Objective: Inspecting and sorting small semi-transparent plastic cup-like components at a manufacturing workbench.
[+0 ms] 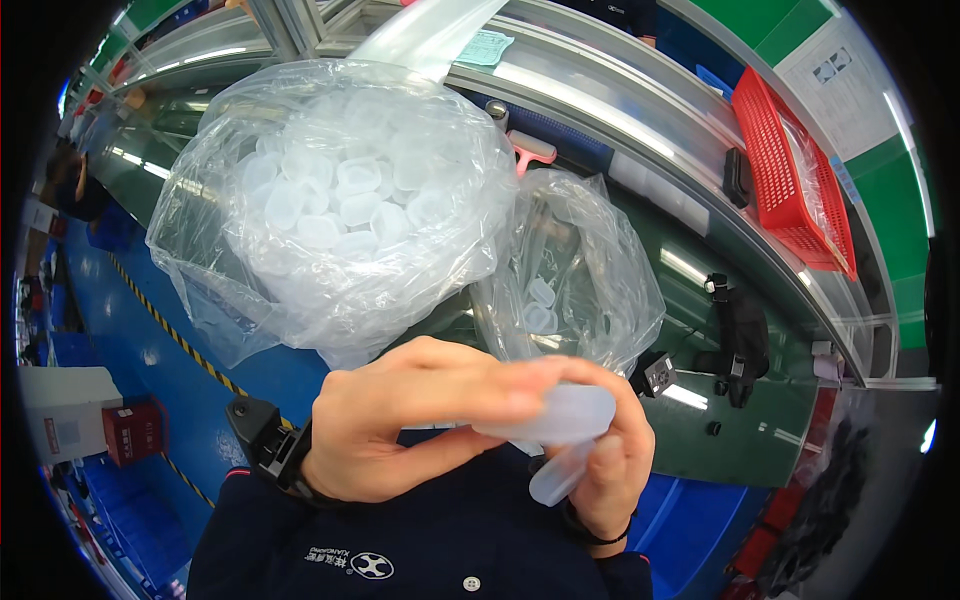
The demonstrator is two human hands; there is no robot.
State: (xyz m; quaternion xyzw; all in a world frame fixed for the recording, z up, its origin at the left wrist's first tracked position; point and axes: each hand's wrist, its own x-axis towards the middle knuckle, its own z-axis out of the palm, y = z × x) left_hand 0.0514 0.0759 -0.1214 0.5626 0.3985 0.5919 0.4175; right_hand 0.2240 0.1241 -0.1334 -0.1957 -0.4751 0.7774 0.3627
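In front of my chest my two hands are close together over small, rounded, translucent plastic caps. My left hand (400,415) comes in from the left with its fingers closed toward the upper cap (580,414), fingertips at its left edge and slightly blurred. My right hand (622,450) curls round from the right, its fingers behind the upper cap. Its thumb presses a second cap (556,478), which tilts below the first. A large clear plastic bag (300,265) full of similar caps stands beyond my left hand. A smaller clear bag (620,270) beside it holds a few caps.
A green worktop (680,430) lies under the bags. A pink-handled roller (532,148) is behind the smaller bag. At the right are a black strapped device (738,345), a small black box-like device (655,374) and a red perforated basket (790,180). A metal rail runs along the back.
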